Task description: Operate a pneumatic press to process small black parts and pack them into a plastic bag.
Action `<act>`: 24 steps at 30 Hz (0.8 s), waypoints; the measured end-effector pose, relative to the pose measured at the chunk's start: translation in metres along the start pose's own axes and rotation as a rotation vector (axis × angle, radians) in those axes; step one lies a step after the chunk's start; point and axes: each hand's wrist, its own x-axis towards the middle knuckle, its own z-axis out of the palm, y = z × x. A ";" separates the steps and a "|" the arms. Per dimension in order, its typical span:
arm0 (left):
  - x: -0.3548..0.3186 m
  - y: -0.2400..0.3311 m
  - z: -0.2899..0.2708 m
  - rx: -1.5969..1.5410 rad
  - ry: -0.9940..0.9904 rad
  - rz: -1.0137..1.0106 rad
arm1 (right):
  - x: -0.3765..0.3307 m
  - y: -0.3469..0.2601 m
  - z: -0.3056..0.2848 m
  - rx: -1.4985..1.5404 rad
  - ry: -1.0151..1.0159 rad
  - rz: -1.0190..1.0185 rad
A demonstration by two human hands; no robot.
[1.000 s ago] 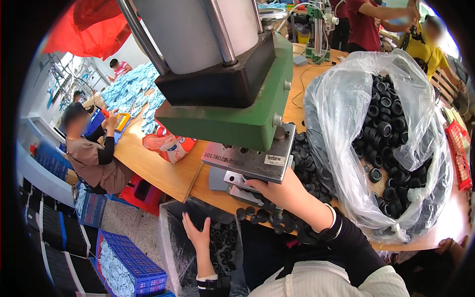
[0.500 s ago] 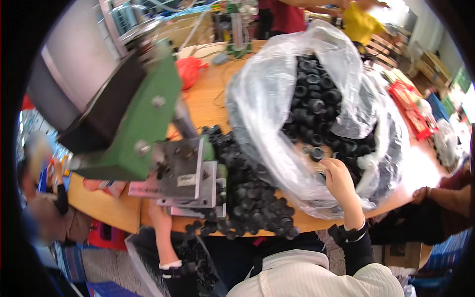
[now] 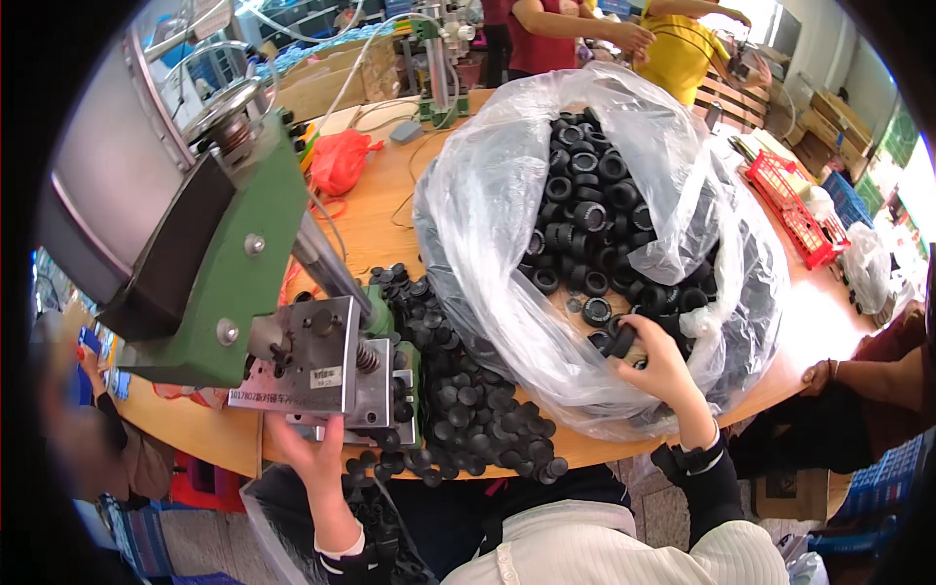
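My right hand (image 3: 658, 366) is inside the mouth of a large clear plastic bag (image 3: 483, 224), its fingers closed round a small black toy tyre (image 3: 618, 338). Many similar black tyres (image 3: 588, 216) are heaped in the bag. At the front of a green bench press (image 3: 229, 263), my left hand (image 3: 314, 466) is below the metal die block (image 3: 310, 351). Its thumb and fingers are spread apart, with some fingertips hidden behind the plate. Small round black caps (image 3: 478, 409) lie piled on the table between the press and the bag.
A bag of black parts (image 3: 390, 522) sits below the table's front edge. Farther back are a red plastic bag (image 3: 341, 161) and a second green press (image 3: 439, 73). A red basket (image 3: 792, 205) stands at right. Other people are behind the table and at both sides.
My right hand has taken hold of a tyre inside the bag. My left hand's thumb and fingers show more widely spread below the die. The whole view has shifted slightly.
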 end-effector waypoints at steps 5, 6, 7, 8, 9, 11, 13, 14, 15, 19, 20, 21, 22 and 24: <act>0.025 0.019 0.018 0.082 0.079 -0.075 | 0.010 -0.057 0.013 0.843 0.065 0.098; 0.027 0.021 0.019 0.143 0.068 0.000 | 0.014 -0.072 0.018 0.969 -0.043 0.012; 0.029 0.023 0.018 0.083 0.058 0.033 | 0.017 -0.090 0.023 1.046 -0.164 0.029; 0.029 0.025 0.019 0.063 0.092 0.023 | 0.022 -0.108 0.032 1.031 -0.250 -0.005; 0.028 0.028 0.020 -0.004 0.090 -0.020 | 0.027 -0.125 0.041 1.008 -0.328 -0.037; 0.027 0.034 0.019 0.159 0.072 -0.029 | 0.039 -0.164 0.070 1.016 -0.408 -0.103; 0.022 0.039 0.017 0.318 0.066 0.151 | 0.046 -0.195 0.091 0.819 -0.282 -0.289; 0.017 0.040 0.015 0.336 0.065 0.117 | 0.049 -0.209 0.102 0.757 -0.197 -0.321; 0.012 0.038 0.011 0.318 0.043 0.071 | 0.051 -0.220 0.110 0.687 -0.099 -0.347; -0.030 0.013 -0.032 0.200 0.312 -0.130 | 0.058 -0.245 0.128 0.635 -0.047 -0.421; -0.044 0.001 -0.052 0.315 0.316 -0.172 | 0.061 -0.250 0.132 0.613 -0.073 -0.445; -0.060 -0.010 -0.070 0.413 0.338 -0.241 | 0.063 -0.254 0.136 0.570 -0.146 -0.411; -0.076 -0.022 -0.086 0.433 0.345 -0.306 | 0.067 -0.257 0.140 0.540 -0.125 -0.439; -0.102 -0.041 -0.114 0.650 0.260 -0.459 | 0.076 -0.263 0.148 0.567 -0.123 -0.481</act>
